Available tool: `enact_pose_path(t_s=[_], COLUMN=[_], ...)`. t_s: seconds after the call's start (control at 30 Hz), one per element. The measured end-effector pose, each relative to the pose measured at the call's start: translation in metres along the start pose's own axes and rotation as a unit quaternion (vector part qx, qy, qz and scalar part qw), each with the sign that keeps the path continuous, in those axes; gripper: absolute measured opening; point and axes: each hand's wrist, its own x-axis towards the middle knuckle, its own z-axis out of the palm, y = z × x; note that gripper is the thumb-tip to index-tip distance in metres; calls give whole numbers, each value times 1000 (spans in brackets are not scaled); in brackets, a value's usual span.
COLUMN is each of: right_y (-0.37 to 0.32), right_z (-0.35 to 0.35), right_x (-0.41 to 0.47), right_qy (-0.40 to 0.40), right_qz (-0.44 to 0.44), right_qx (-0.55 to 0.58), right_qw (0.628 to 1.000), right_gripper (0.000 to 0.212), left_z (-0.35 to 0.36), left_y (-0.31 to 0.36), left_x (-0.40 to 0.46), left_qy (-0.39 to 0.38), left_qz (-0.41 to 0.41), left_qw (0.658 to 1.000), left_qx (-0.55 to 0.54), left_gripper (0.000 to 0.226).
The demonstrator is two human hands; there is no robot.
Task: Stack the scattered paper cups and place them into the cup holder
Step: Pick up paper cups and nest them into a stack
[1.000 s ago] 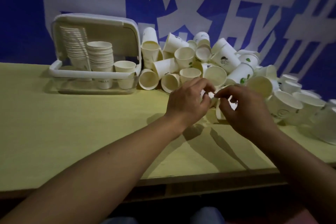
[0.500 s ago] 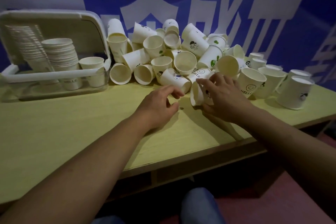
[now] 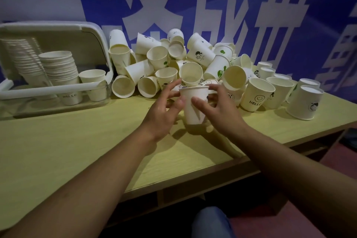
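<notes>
I now have a cup point(image 3: 193, 106) upright between both hands, lifted from lying at the pile point(image 3: 193, 63). Left hand point(image 3: 164, 111) and right hand point(image 3: 216, 110) each grip it; next, the holder point(image 3: 56, 89) at ten o'clock.

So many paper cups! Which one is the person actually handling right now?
The upright cup at the front of the pile, between the left hand and right hand. Every other loose cup lies or stands in the pile behind, untouched.

White paper cup point(image 3: 193, 105) between hands: matt, smooth wall, rolled rim. Heaped white printed paper cups point(image 3: 201, 55): same matt paper. Pale yellow wood-grain tabletop point(image 3: 77, 150): smooth, low sheen. White plastic cup holder point(image 3: 58, 91): smooth, slightly glossy.
</notes>
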Motion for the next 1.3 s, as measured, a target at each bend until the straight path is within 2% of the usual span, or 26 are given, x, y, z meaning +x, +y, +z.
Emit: enact_pose_path(t_s=[0.07,0.13,0.2,0.27,0.3,0.4,0.47,0.57,0.67,0.8,0.93,1.0,1.07,1.17,1.3], right_y=[-4,-9,-13,-13,-11,-3,6,20,27,23,5,-8,-22,-37,-42], right_z=[12,21,21,9,0,-31,-48,-65,-72,-73,-70,-66,-58,-44,-31], right_x=[-8,-13,-14,-8,-3,17,31,54,71,79,71,60,45,25,7], right_qy=[-18,-40,-52,-22,10,101,121,91,62,70,126,147,143,108,65], right_qz=[33,45,40,-23,-69,-152,-136,-78,-52,-78,-154,-205,-219,-191,-156], right_qx=[94,155,135,-8,-95,-336,-429,-495,-528,-531,-486,-420,-318,-207,-133], right_qw=[995,986,989,999,993,924,885,861,845,841,851,872,911,953,977], right_gripper=[62,48,38,33,30,39,59,91,100,88,84,84,81,74,71], left_z=[2,3,1,-2,-3,-1,1,1,1,0,1,2,3,4,2], left_y=[0,1,1,-1,-3,-3,-2,-2,-1,-1,1,2,2,3,3], left_x=[-2,-3,-2,-1,0,-1,-2,-3,-3,-4,-5,-5,-5,-5,-5], left_qy=[-24,-19,7,21,18,-18,-32,-28,-23,-27,-35,-35,-36,-33,-15], left_qz=[7,19,33,46,50,46,47,49,47,48,51,59,71,85,102], left_qw=[999,999,999,998,998,996,995,994,995,994,991,989,986,980,977], left_qx=[-30,-34,2,33,46,73,82,88,87,99,120,130,144,175,186], left_gripper=[60,68,71,74,75,77,76,74,75,76,77,80,89,105,113])
